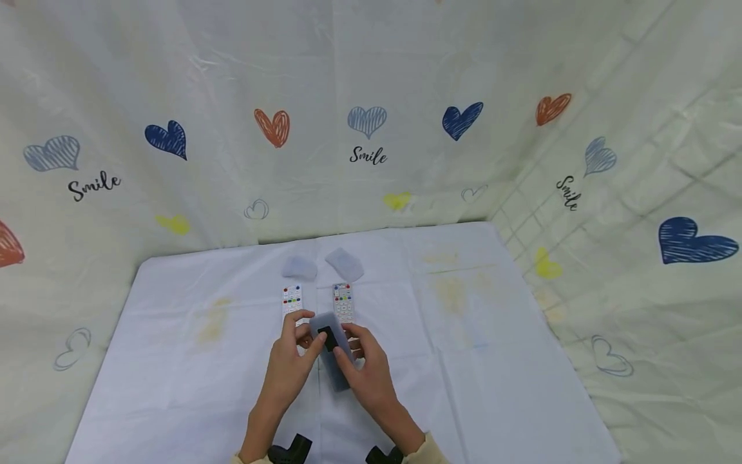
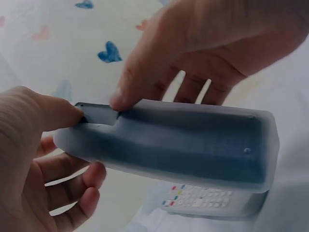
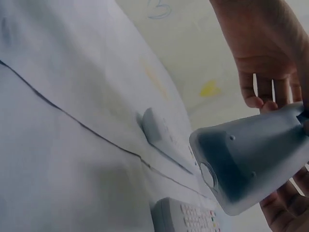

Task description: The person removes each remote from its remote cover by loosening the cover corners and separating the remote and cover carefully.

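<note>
Both hands hold a dark remote control inside a translucent bluish cover [image 2: 193, 142], raised above the white table with its back side up. A cutout near one end shows the remote's smooth dark surface [image 2: 100, 114]. My left hand [image 1: 288, 368] grips that end, its thumb at the cutout and its other fingers curled beneath. Along the right side, my right hand [image 1: 370, 374] grips the cover, with the thumb tip at the cutout's edge. Just beyond the hands lie two white remotes, the left one [image 1: 292, 298] and the right one [image 1: 343, 301], buttons up.
Behind the white remotes lie two flat, translucent pieces, one on the left [image 1: 299, 267] and one on the right [image 1: 344, 264]. A white cloth [image 1: 493, 386] with creases covers the table. Curtains [image 1: 324, 71] printed with hearts hang behind and at the sides.
</note>
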Demonstrator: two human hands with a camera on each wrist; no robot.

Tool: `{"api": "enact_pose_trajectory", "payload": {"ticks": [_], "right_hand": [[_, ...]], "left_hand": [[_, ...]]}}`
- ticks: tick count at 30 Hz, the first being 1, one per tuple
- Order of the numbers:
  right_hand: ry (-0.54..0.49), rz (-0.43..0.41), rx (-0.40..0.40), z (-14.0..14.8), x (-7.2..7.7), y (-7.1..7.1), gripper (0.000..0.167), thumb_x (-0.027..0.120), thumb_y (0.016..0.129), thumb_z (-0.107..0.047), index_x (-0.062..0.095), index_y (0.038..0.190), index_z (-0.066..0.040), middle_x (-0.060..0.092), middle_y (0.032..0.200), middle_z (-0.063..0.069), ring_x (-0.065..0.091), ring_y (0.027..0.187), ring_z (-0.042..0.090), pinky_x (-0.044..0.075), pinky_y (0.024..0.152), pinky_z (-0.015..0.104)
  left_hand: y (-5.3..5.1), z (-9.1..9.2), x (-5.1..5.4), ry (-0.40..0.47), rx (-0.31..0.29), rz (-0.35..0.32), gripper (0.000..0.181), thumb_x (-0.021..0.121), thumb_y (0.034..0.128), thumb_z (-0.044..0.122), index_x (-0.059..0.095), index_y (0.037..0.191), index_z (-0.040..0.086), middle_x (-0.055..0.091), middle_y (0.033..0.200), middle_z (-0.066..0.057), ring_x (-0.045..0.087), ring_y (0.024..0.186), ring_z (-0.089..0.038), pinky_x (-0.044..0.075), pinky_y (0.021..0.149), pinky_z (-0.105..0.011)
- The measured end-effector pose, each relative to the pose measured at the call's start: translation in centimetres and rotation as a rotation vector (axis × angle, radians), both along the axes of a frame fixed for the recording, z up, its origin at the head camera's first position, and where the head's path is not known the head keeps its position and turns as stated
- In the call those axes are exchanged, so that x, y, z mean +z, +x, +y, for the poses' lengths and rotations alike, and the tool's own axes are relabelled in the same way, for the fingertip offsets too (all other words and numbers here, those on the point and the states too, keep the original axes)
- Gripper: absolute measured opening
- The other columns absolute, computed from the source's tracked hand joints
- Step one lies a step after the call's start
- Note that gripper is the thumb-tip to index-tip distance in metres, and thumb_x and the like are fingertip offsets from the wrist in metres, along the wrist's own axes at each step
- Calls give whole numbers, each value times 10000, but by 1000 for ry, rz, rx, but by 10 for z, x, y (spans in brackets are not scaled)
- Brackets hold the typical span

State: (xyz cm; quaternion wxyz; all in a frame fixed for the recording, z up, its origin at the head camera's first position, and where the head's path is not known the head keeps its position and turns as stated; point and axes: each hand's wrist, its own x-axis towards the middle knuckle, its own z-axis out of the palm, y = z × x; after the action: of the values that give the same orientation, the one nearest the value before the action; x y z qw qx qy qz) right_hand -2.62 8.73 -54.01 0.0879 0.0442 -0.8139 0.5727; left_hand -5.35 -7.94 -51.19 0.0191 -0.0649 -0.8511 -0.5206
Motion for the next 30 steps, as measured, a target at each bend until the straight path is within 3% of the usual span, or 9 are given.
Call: {"api": "enact_pose_trajectory", "payload": {"ticks": [6, 15, 21, 30], "right_hand": [[39, 30, -2, 6, 1, 9, 487, 713, 1005, -225, 540, 1454, -151, 641, 1227, -1, 688, 917, 81, 597, 763, 256], [141, 223, -35, 18, 1, 6, 482, 724, 996, -185, 537, 1439, -153, 629, 1242, 38, 642, 969, 123, 605, 719, 343], [208, 305, -28, 26, -2, 2, 375, 735, 975, -111, 618, 1329, -71, 653, 1186, 41, 625, 915, 129, 599, 698, 328], [321, 352, -29, 33, -2, 3, 337, 756, 951, -81, 676, 1275, -127, 675, 1163, 4, 666, 887, 126, 603, 719, 313]], "left_hand": [[8, 13, -6, -76, 0, 63, 381, 683, 1027, 274, 527, 1360, 172, 648, 815, 141, 548, 777, -75, 462, 665, -227], [16, 25, -13, -146, -54, 142, 322, 691, 1021, 219, 595, 1322, 158, 521, 783, 146, 443, 646, -12, 401, 561, -199], [19, 27, -11, -179, -61, 164, 298, 702, 1012, 214, 621, 1297, 172, 507, 782, 159, 425, 646, 0, 389, 561, -187], [18, 29, -14, -208, -56, 199, 311, 722, 1000, 224, 628, 1289, 158, 496, 764, 172, 382, 612, 17, 362, 538, -177]]}}
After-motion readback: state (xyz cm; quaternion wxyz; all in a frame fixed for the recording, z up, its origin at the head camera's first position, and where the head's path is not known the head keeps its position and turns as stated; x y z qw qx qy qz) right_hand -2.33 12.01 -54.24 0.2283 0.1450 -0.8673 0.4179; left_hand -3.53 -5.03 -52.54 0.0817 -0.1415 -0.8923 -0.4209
